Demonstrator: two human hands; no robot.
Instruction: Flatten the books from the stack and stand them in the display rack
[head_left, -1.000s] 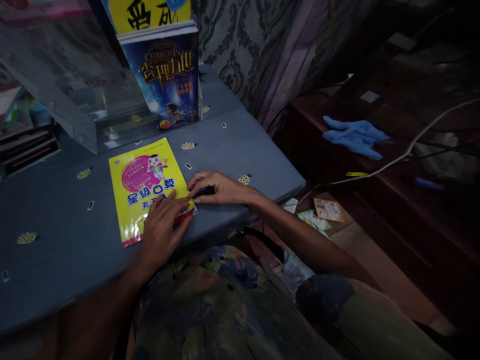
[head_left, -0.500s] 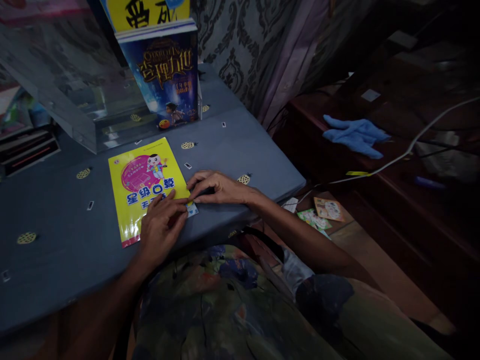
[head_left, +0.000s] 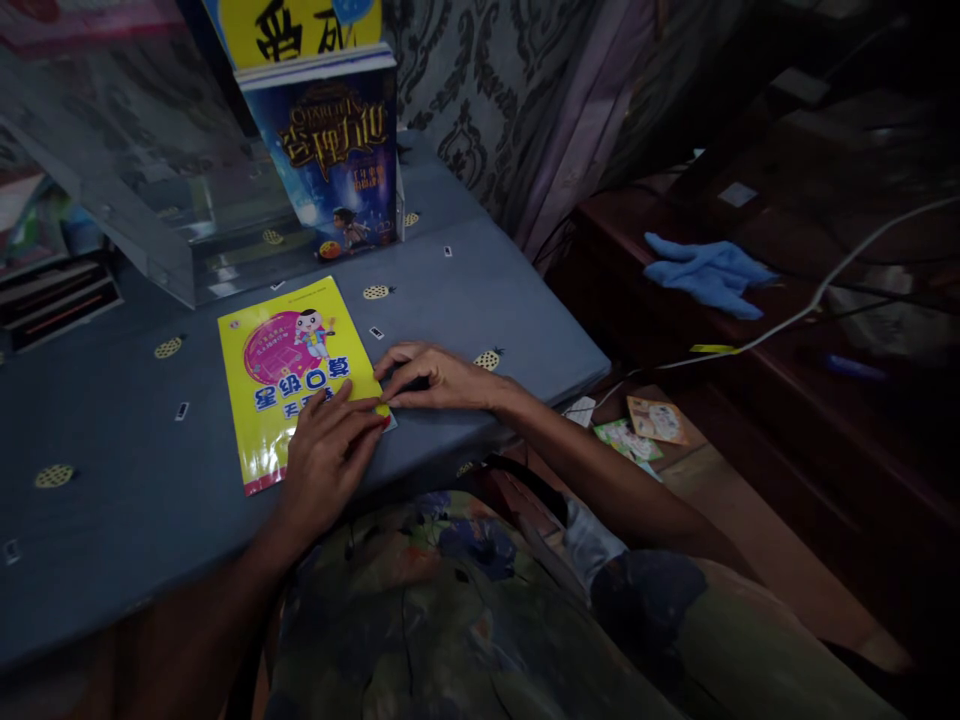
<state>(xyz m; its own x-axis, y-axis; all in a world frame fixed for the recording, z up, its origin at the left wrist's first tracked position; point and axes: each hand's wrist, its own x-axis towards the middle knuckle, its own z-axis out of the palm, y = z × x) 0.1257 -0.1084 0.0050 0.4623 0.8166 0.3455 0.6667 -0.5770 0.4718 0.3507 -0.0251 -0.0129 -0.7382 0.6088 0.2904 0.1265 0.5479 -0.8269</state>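
Note:
A yellow workbook (head_left: 277, 330) with a pink circle and a cartoon figure lies on the desk, its print upside down to me. My left hand (head_left: 330, 445) rests on its near right part with fingers stretched over the cover. My left index finger and thumb reach toward the near right corner. There my right hand (head_left: 435, 378) pinches the cover's edge between thumb and fingertips. Beneath that corner a bit of the light blue page and a small red patch show. The hands partly hide the title and the corner.
Upright books, with a dark blue book (head_left: 337, 160) in front, stand at the back beside a clear plastic holder (head_left: 161, 245). A blue cloth (head_left: 709, 272) lies on dark red furniture at right. A white cable (head_left: 817, 300) runs across it. Small cards (head_left: 656, 418) lie below the desk's right edge.
My left thumb has shifted slightly right toward the workbook's corner, and a red patch now shows beside it. The right hand keeps almost the same place.

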